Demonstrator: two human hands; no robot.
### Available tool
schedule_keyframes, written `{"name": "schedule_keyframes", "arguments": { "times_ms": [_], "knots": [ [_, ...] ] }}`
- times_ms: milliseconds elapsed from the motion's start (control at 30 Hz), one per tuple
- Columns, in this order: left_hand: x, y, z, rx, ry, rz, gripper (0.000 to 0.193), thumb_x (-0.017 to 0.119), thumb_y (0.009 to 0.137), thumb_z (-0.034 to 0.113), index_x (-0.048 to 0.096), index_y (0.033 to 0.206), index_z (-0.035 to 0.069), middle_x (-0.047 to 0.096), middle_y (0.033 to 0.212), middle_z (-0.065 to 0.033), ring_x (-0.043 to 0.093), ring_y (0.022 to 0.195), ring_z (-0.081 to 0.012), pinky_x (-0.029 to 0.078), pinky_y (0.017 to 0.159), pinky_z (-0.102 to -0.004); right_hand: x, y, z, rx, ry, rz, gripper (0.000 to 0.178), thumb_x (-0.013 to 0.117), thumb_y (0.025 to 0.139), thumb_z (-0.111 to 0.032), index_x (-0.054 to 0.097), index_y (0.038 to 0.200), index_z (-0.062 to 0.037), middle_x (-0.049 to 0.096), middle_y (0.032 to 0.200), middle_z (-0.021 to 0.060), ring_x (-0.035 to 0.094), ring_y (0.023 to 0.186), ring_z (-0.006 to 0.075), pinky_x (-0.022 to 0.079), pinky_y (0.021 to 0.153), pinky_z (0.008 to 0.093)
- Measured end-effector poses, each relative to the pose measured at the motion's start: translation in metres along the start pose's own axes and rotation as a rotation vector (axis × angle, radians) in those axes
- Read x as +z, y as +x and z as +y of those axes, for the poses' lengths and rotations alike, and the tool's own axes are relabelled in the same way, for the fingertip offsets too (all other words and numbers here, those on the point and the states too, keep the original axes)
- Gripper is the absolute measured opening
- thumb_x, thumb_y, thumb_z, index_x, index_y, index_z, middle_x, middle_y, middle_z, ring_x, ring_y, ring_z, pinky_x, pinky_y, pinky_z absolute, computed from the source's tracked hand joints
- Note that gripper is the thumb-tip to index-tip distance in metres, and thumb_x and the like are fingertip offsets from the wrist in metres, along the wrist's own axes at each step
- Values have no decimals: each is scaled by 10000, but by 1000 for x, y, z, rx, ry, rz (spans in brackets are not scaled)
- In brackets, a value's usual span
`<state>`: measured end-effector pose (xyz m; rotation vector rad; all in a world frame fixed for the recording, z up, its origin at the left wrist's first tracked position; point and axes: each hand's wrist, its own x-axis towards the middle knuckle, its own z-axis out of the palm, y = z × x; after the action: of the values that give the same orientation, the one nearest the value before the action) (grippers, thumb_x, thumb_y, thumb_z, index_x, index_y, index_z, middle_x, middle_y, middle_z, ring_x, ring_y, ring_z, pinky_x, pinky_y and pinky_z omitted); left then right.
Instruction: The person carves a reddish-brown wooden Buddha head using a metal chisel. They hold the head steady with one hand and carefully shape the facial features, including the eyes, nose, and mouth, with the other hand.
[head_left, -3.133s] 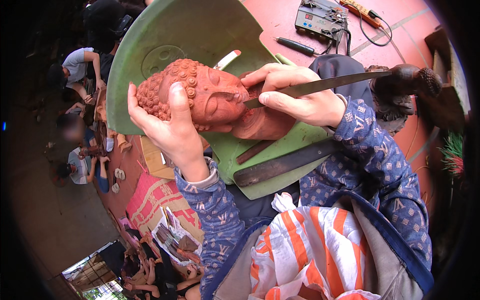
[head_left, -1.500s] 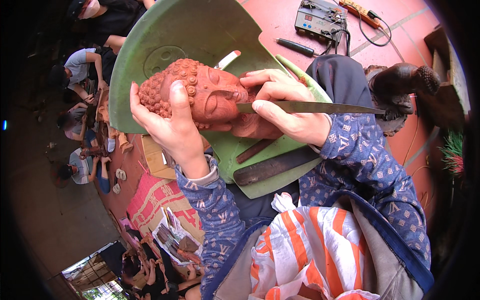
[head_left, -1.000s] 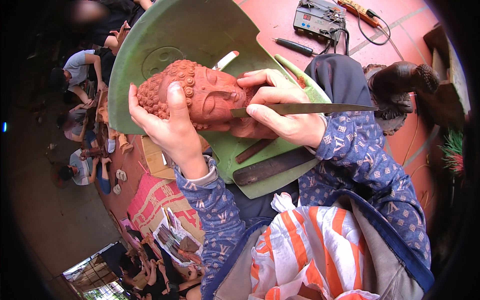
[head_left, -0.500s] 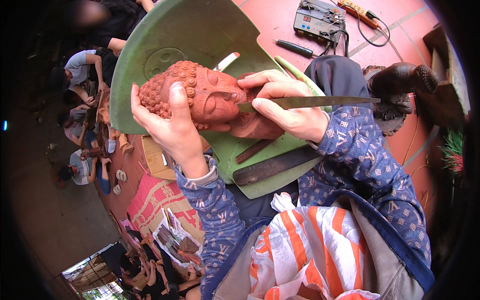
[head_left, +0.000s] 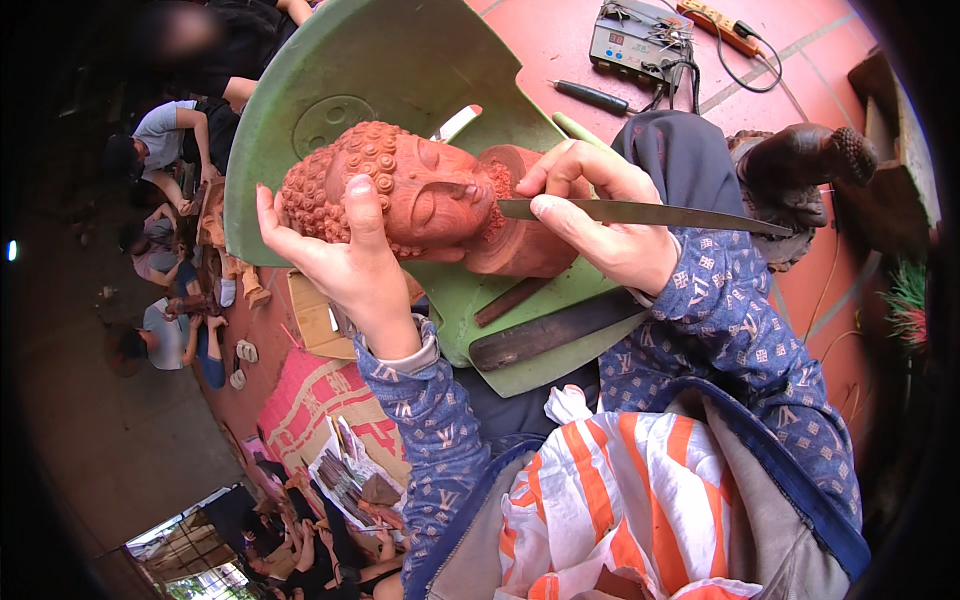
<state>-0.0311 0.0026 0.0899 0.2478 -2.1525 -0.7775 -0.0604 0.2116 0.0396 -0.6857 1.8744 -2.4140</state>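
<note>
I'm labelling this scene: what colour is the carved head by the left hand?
The carved head is reddish-brown, showing best in the head camera view.

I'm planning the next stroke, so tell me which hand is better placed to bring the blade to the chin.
Right, most likely. The right hand grips the blade, its end by the chin. The left hand is occupied, cupping the carved head.

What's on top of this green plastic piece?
The carved wooden head, cradled by your left hand, plus a dark flat bar and a thin brown stick. A white strip shows past the head. The green plastic under the head is covered from view.
</note>
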Motion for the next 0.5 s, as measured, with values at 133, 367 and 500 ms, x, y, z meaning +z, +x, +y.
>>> {"name": "schedule_keyframes", "arguments": {
  "times_ms": [133,367,500],
  "knots": [
    [2,-40,7,-168,-161,87,914,737,892,312,179,1512,-60,241,1528,-245,345,1386,-307,319,1143,-438,-17,-10,-13,19,-247,51,148,744,832,-133,614,833,-61,614,722,6,585,674,126,365,1064,483],
    [31,-83,15,-396,-629,-106,766,698,933,228,242,1486,-44,384,1480,-169,410,1350,-254,296,1159,-402,-14,-24,-4,105,65,-99,119,604,931,-73,634,963,38,685,869,90,666,747,128,548,682,265],
    [28,-86,21,-491,-756,-178,864,775,868,217,210,1480,-14,368,1465,-185,397,1348,-270,298,1157,-427,-3,-27,4,219,226,-100,119,601,948,-22,602,1048,42,686,925,125,688,789,135,555,680,260]
  ]
}}
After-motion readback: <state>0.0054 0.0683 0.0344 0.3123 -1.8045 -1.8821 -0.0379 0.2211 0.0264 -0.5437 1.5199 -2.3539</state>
